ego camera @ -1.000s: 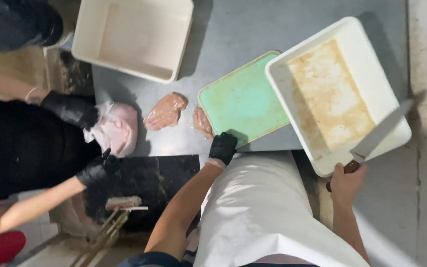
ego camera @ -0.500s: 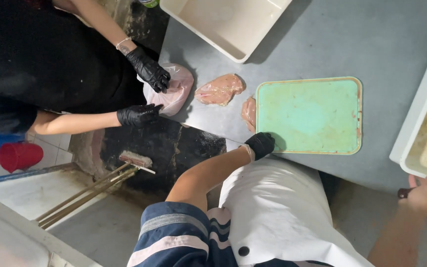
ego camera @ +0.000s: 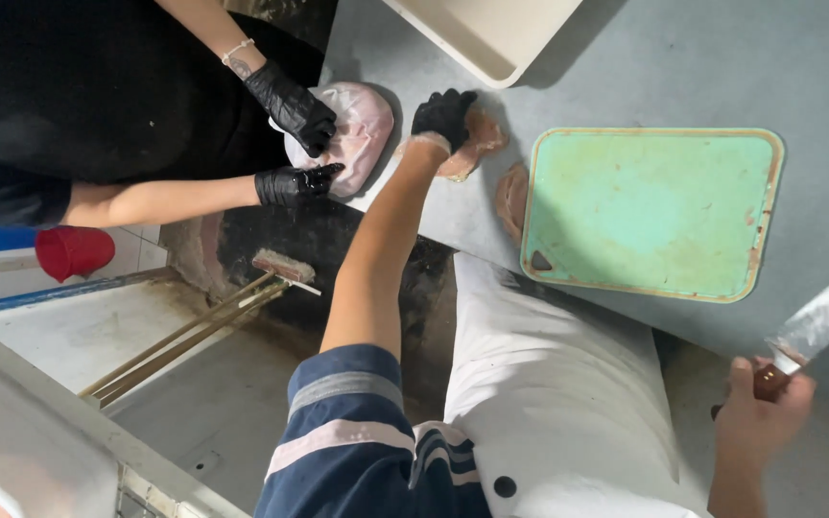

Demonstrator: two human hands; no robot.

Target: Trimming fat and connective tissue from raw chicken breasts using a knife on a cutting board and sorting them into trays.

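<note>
My left hand (ego camera: 445,115), in a black glove, rests on a raw piece of meat (ego camera: 470,149) on the grey table (ego camera: 683,67), fingers curled over it. A second piece of meat (ego camera: 510,200) lies against the left edge of the green cutting board (ego camera: 654,211). My right hand (ego camera: 758,412), bare, grips the handle of a large knife (ego camera: 822,315) at the lower right, off the table's edge, blade pointing up and right.
Another person's two black-gloved hands (ego camera: 292,144) hold a clear bag of meat (ego camera: 347,134) at the table's left edge. A cream tub (ego camera: 482,34) stands at the top. A brush (ego camera: 280,267), a red cup (ego camera: 74,251) and the floor lie below left.
My left hand has moved from the board's lower left corner up to the piece of meat. The view has shifted left, so the tray at the right is nearly out of view.
</note>
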